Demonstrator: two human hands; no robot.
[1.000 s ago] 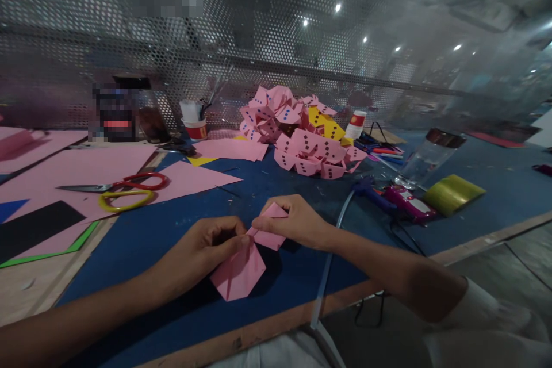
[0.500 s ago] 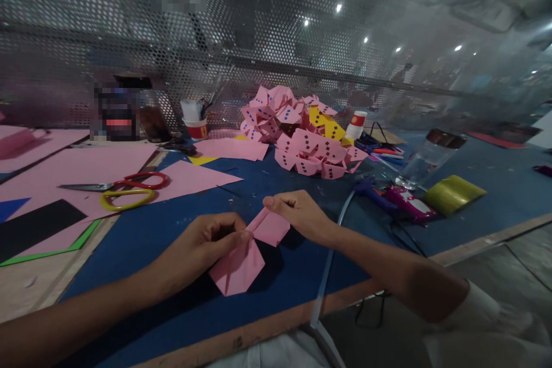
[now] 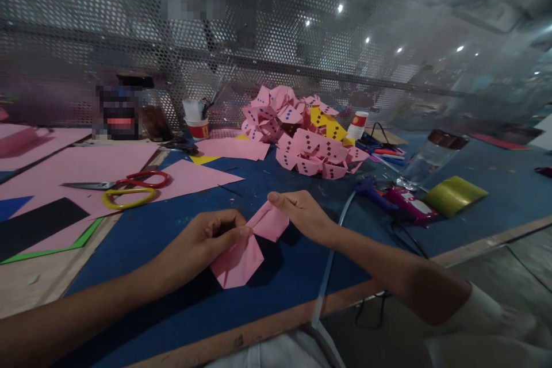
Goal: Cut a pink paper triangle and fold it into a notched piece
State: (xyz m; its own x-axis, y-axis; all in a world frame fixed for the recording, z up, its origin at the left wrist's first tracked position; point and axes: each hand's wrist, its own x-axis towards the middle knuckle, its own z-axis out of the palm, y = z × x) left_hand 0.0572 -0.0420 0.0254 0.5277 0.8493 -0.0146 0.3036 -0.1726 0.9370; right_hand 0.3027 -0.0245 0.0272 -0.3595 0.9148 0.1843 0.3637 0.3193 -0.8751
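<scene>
Between my hands is a folded pink paper piece (image 3: 240, 263) with two angular lobes joined at a narrow waist. My left hand (image 3: 215, 237) pinches it near that waist, thumb on top. The far end of the upper lobe is gripped by my right hand (image 3: 302, 213), its thumb along the folded edge. The lower lobe hangs just over the blue tabletop (image 3: 172, 299). Fingers beneath the paper are partly hidden. Behind my hands lies a heap of folded pink paper pieces (image 3: 310, 146) with dark dots, some yellow among them.
Red-and-yellow-handled scissors (image 3: 129, 196) lie on pink sheets (image 3: 86, 161) at the left. To the right are a glue gun (image 3: 375, 194), a magenta object (image 3: 409, 204), a clear jar (image 3: 426, 161) and a yellow roll (image 3: 457, 194). Paper cups (image 3: 198, 128) stand near the mesh wall.
The pink paper's lower lobe has lifted and tilted slightly. Both hands keep their pinch in nearly the same place, and the view has shifted a little.
</scene>
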